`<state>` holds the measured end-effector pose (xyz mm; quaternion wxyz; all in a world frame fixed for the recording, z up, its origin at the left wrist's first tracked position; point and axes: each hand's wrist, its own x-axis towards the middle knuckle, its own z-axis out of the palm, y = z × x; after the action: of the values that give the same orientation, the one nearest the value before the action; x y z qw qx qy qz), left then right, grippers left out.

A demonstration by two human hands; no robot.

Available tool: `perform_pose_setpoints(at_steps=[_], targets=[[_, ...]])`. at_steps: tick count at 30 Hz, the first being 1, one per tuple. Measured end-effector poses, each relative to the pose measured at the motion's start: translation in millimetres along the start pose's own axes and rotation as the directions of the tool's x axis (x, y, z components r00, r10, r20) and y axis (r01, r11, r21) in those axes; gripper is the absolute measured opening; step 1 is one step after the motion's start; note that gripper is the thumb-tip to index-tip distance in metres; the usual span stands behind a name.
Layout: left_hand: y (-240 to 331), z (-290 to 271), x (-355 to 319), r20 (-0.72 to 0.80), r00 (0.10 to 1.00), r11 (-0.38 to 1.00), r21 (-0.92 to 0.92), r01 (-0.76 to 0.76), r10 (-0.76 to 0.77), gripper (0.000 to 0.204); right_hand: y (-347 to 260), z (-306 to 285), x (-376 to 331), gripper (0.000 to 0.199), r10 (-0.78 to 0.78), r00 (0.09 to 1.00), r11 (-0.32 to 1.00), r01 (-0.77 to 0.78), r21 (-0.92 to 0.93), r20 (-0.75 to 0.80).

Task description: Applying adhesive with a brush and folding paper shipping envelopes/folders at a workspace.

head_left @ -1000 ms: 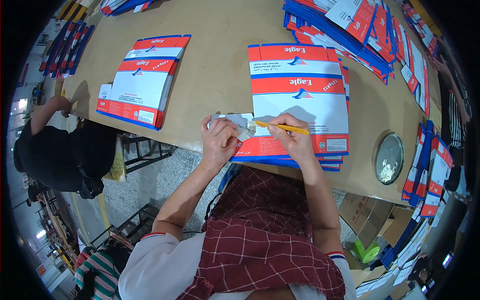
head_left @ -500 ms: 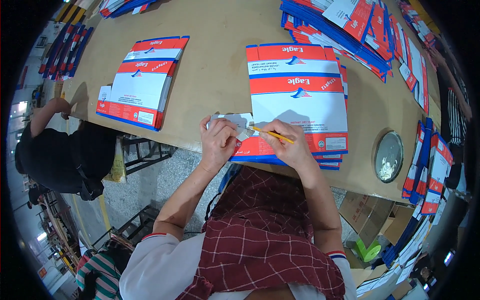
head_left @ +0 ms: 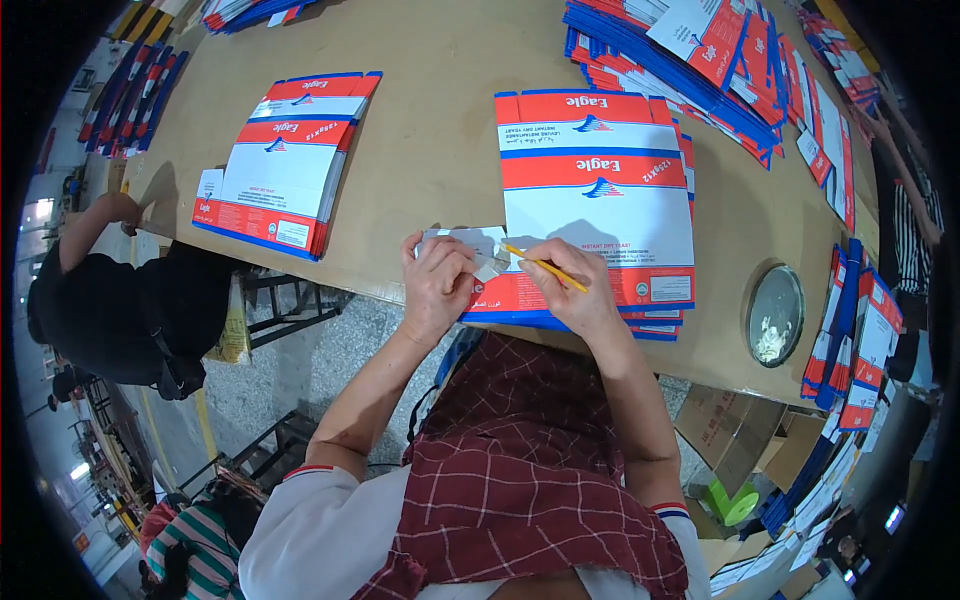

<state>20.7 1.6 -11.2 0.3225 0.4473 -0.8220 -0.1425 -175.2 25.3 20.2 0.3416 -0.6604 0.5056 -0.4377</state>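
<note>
My left hand (head_left: 438,285) has its fingers curled over the white flap (head_left: 470,238) of a flat red, white and blue carton (head_left: 520,298) at the table's near edge. Between the fingers of my right hand (head_left: 578,290) is a thin yellow pencil-like stick (head_left: 550,271). Its pale tip is over the flap's right end, close to a small grey patch; I cannot make out the tip's kind. Just beyond my right hand, more flat cartons (head_left: 590,220) lie stacked, partly under that hand.
Another carton stack (head_left: 283,165) lies to the left, with larger piles (head_left: 670,75) at the far right. A round dish (head_left: 775,345) with white stuff in it sits near the right edge. Cardboard boxes (head_left: 735,435) stand below the table. A person in black (head_left: 120,310) is at the left.
The yellow stick's tip has moved slightly away from me, up along the flap's right end. My left hand has stayed in place on the flap.
</note>
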Motion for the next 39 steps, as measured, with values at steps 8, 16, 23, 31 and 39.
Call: perform_pose_setpoints(at_steps=[8, 16, 23, 31, 39], targets=[[0.6, 0.9, 0.4, -0.019, 1.0, 1.0, -0.006, -0.002, 0.002, 0.021, -1.4, -0.7, -10.1, 0.009, -0.076, 0.994, 0.99, 0.085, -0.108, 0.084], [1.8, -0.5, 1.5, -0.006, 1.0, 1.0, -0.018, 0.005, -0.006, 0.02, -2.0, 2.5, -4.6, 0.008, -0.1, 0.995, 0.993, 0.099, -0.064, -0.018], [0.7, -0.6, 0.5, -0.013, 1.0, 1.0, -0.003, -0.004, 0.004, 0.02, -9.2, 2.6, -7.9, 0.007, -0.003, 1.0, 0.998, 0.002, -0.064, -0.002], [0.0, -1.0, -0.3, -0.012, 1.0, 1.0, -0.014, -0.003, 0.003, 0.02, -8.4, 4.7, -7.0, 0.007, 0.016, 1.0, 0.997, -0.015, -0.082, 0.017], [-1.1, 0.5, 0.5, -0.004, 1.0, 1.0, -0.014, 0.003, -0.003, 0.019, -0.4, 1.8, -5.2, 0.01, 0.103, 0.994, 0.993, -0.101, 0.052, -0.027]])
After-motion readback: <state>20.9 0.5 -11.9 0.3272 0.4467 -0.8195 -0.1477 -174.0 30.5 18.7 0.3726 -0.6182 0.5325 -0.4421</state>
